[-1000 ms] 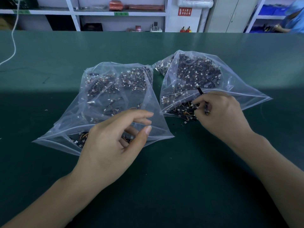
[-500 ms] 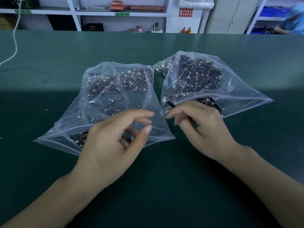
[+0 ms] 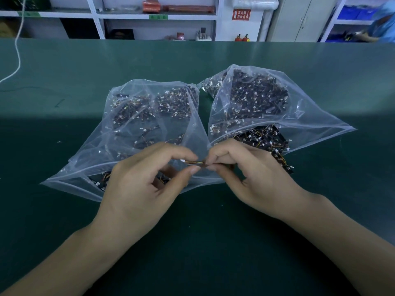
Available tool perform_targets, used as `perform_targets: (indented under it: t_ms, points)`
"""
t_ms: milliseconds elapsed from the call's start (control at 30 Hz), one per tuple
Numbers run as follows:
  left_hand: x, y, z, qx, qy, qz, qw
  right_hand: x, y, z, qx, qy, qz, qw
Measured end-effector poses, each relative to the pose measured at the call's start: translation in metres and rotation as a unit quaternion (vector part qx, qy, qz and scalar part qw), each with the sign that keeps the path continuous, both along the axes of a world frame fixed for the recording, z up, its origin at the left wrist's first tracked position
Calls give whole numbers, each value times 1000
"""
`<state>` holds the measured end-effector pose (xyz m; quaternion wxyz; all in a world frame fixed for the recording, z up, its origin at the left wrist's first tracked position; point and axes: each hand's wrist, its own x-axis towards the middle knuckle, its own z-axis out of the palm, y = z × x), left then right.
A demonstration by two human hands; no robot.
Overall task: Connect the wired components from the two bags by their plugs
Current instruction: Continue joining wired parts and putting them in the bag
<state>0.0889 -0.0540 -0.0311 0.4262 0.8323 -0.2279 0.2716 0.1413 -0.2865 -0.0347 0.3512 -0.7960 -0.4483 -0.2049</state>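
Two clear plastic bags lie open on the green table, each full of small dark components with thin wires and white plugs: the left bag (image 3: 132, 133) and the right bag (image 3: 299, 112). Between their mouths my left hand (image 3: 147, 180) and my right hand (image 3: 250, 174) meet fingertip to fingertip. Pinched between them is one wired component (image 3: 195, 163): its white plug and yellow-orange wires show at my left fingertips, its dark body at my right fingertips. Whether my left hand also holds a second part is hidden by the fingers.
Several loose components (image 3: 275, 146) spill from the right bag's mouth onto the green table (image 3: 203, 242). A white cord (image 3: 17, 50) hangs at the far left. Shelving and a person in blue (image 3: 382, 24) stand beyond the table's far edge.
My right hand has left the right bag's mouth and moved left with a component. My left hand's fingers have closed on the wire end, and both hands now meet in the middle.
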Motion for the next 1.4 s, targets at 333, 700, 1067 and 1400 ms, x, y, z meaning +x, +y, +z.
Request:
perform_targets:
  t_ms: [333,700,1067,1400]
  points:
    - [-1,0,1,-6,11,13,1000,-1,1,-1,70,-25,-74,994]
    - [-2,-1,4,-1,-13,-11,1000,-1,1,0,50,-50,-65,995]
    - [-3,0,3,-5,-27,-30,999,-1,0,2,21,-60,-45,997]
    - [-5,-3,8,4,-42,-28,999,-2,1,0,31,-49,-51,997]
